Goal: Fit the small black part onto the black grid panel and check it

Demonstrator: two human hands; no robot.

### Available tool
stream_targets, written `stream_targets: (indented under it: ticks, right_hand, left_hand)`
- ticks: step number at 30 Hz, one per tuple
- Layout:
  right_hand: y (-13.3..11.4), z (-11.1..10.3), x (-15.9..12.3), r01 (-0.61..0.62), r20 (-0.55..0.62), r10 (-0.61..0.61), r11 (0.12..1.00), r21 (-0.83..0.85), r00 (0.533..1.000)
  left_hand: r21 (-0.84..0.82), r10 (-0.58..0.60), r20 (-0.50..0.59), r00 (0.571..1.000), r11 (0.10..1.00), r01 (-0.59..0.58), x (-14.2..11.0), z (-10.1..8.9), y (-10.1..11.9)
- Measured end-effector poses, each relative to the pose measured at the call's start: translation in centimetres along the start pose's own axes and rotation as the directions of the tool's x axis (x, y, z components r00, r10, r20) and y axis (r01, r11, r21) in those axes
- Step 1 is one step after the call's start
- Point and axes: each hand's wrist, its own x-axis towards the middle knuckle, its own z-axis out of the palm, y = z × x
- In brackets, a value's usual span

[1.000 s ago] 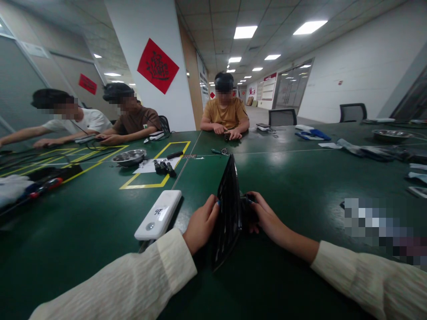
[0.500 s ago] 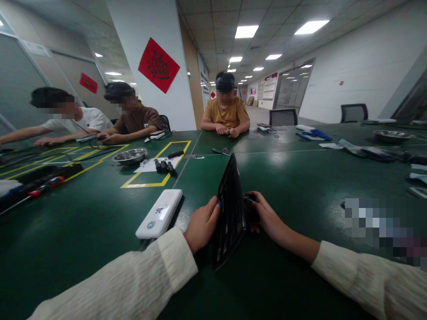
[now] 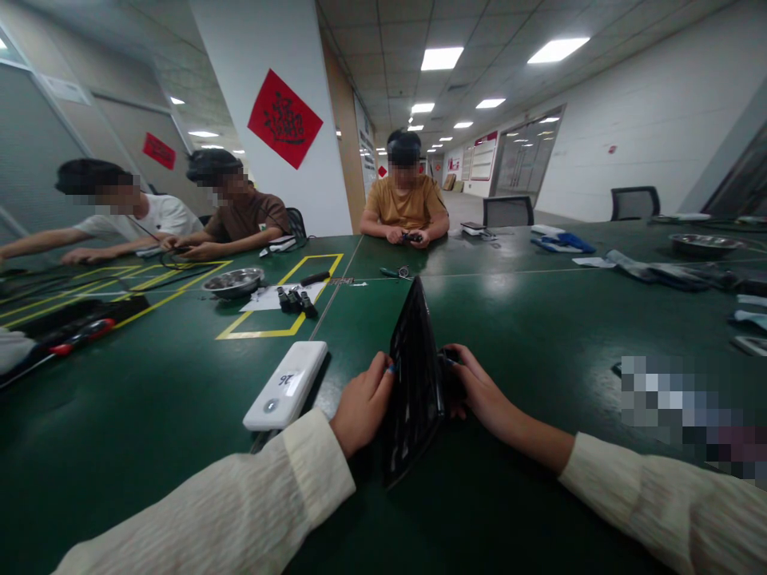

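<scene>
Centrally, we hold a black panel (image 3: 415, 399) upright above or on the green table (image 3: 539, 343), contact unclear; our left hand (image 3: 363, 402) pinches one side, and our right hand (image 3: 479, 391) curls, partly hidden, around a dark piece (image 3: 454, 377) on the other. Left of us lies a white device (image 3: 288, 383) marked 26; beyond, a metal bowl (image 3: 232, 283) sits near three seated people (image 3: 406, 200).

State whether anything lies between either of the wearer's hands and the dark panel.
Nothing visible at the left hand, which touches the dark panel. Between the right hand and panel sits a dark part, possibly attached.
</scene>
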Motion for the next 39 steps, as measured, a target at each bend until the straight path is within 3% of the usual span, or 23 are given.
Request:
stream_targets:
  ticks: [5,16,22,26,34,39]
  right_hand:
    - [-0.15,0.15,0.07,0.003,-0.001,-0.003,1.0,0.002,1.0]
    - [0.08,-0.06,0.1,0.003,-0.002,-0.003,1.0,0.001,1.0]
    - [-0.01,-0.03,0.12,0.004,-0.003,-0.004,1.0,-0.009,1.0]
    - [0.03,-0.09,0.15,0.002,-0.008,-0.002,1.0,-0.009,1.0]
    - [-0.12,-0.01,0.24,-0.008,-0.005,0.008,1.0,-0.004,1.0]
    - [0.0,-0.03,0.25,-0.001,-0.003,0.001,1.0,-0.002,1.0]
  left_hand:
    - [-0.077,0.04,0.016,0.999,0.996,-0.039,0.44,0.14,-0.43]
    - [-0.131,-0.008,0.063,0.998,0.991,0.016,0.69,0.13,-0.43]
    - [-0.128,0.011,-0.045,0.999,0.992,-0.017,0.64,0.42,-0.6]
    - [-0.106,0.048,-0.027,0.998,0.993,-0.051,0.74,0.51,-0.78]
    - [-0.042,0.008,0.015,1.0,0.999,-0.007,0.37,0.18,-0.53]
    - [-0.135,0.017,0.019,1.0,0.991,-0.014,0.7,0.15,-0.58]
